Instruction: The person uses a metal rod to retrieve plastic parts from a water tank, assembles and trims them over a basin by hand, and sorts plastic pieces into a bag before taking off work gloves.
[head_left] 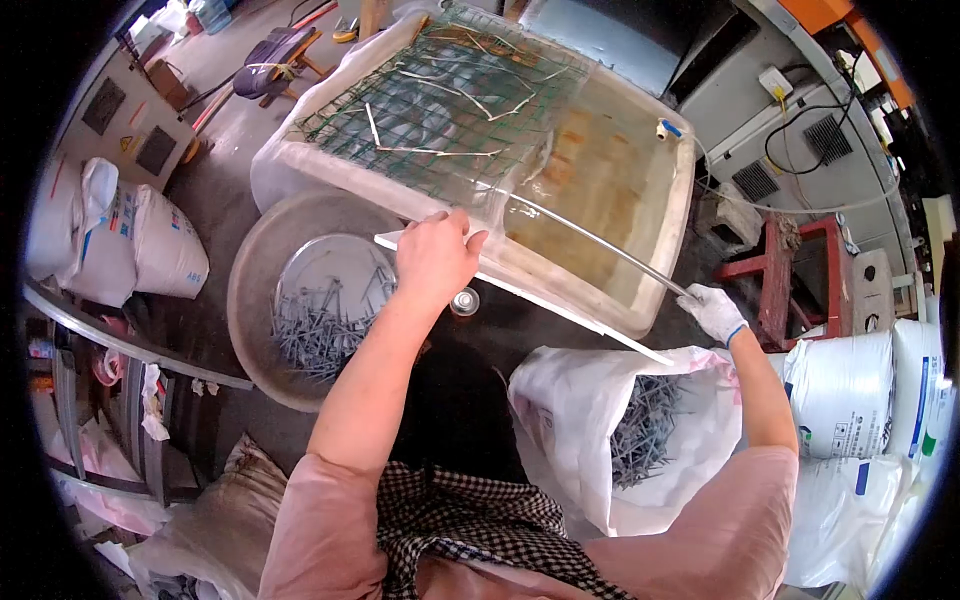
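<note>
My left hand [438,255] is bare, its fingers curled over a long white strip [560,311] along the front of the tub [360,190]. My right hand [716,314], in a white glove, is closed round a thin metal rod [610,244]. The rod slants up and left over the tub, its far end near the green wire mesh [440,110]. Under the mesh, greyish contents show through water or clear film. The tub's right part holds brownish water [590,190]. Several white sticks [430,152] lie on the mesh.
A grey round basin [250,290] holds many grey plastic pieces [315,335]. An open white sack [570,400] with similar pieces stands before me on the right. Full sacks [165,240] stand left, white bundles [838,395] right, near a red metal frame [800,290].
</note>
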